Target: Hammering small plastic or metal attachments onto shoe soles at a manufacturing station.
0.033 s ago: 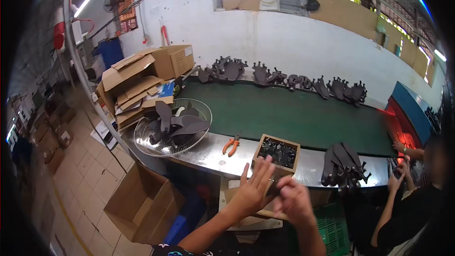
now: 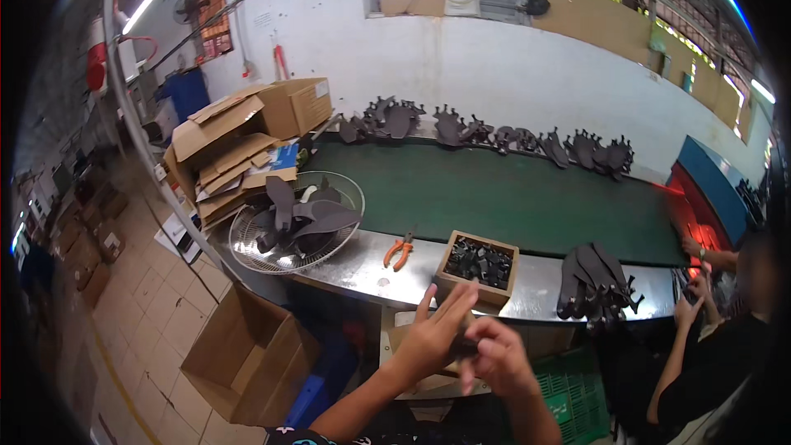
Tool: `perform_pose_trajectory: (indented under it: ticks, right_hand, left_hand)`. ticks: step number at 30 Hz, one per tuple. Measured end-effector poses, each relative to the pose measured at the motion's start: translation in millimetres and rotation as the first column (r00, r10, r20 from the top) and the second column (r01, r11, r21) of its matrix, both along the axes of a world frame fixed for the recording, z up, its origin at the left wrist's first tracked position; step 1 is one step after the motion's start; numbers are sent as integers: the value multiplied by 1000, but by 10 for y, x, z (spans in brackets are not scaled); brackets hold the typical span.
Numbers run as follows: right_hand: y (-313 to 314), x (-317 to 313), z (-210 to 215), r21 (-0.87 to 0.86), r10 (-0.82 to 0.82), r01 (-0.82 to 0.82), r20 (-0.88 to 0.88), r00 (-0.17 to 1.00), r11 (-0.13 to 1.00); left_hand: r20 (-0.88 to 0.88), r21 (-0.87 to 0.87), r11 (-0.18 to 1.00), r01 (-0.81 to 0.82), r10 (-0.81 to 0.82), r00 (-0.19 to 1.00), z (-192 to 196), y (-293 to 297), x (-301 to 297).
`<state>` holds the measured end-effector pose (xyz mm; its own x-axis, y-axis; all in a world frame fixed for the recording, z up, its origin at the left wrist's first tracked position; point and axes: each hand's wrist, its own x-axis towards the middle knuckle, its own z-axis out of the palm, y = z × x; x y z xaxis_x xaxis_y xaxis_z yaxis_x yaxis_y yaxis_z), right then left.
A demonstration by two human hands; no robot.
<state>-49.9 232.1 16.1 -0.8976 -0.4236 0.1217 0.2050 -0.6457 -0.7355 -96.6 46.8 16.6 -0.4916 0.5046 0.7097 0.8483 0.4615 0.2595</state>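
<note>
My left hand [image 2: 430, 341] is raised in front of the bench, its fingers stretched upward and its thumb apart. Against its palm side rests a dark piece [image 2: 466, 348], mostly hidden by the two hands. Close on its right, my right hand [image 2: 501, 356] has bent fingers pressed toward that piece; what its fingertips pinch is too blurred to tell. Just beyond the hands stands a wooden box [image 2: 512, 278] filled with small black parts [image 2: 478, 262]. Orange-handled pliers [image 2: 400, 252] lie on the metal bench edge [image 2: 371, 268] to the left of the box.
A wire basket [image 2: 247, 255] holds dark grey sole-shaped pieces [image 2: 323, 221]; more such pieces [image 2: 595, 276] lie right of the box. Behind runs a green belt [image 2: 478, 185]. An open carton [image 2: 239, 354] stands lower left, a green crate [image 2: 573, 395] lower right. Another person [image 2: 713, 371] works at right.
My right hand has come closer to my left hand, with its fingers curled in more. The dark piece between them shows more. The whole view has shifted slightly.
</note>
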Motion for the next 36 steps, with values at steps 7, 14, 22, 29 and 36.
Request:
perform_pose_trajectory:
  ticks: [7, 14, 22, 29, 36]
  right_hand:
    - [82, 155, -869, 476, 290, 860, -810, 510, -184]
    - [798, 1044, -1793, 769, -235, 554, -630, 740, -317]
    - [860, 2064, -2087, 749, -938, 615, 28, 345, 249]
    - [822, 1834, -2060, 630, -930, 693, 150, 335, 351]
    - [826, 1360, -1671, 675, -874, 658, -39, 484, 335]
  left_hand:
    - [521, 446, 880, -161, -110, 846, -24, -584, 484]
    - [736, 350, 879, -325, -43, 676, -617, -58, 86]
    - [291, 73, 950, -302, 269, 918, -684, 97, -707]
    - [143, -368, 887, -280, 351, 925, -927, 617, -2097]
    - [708, 126, 976, -179, 38, 705, -748, 411, -2191]
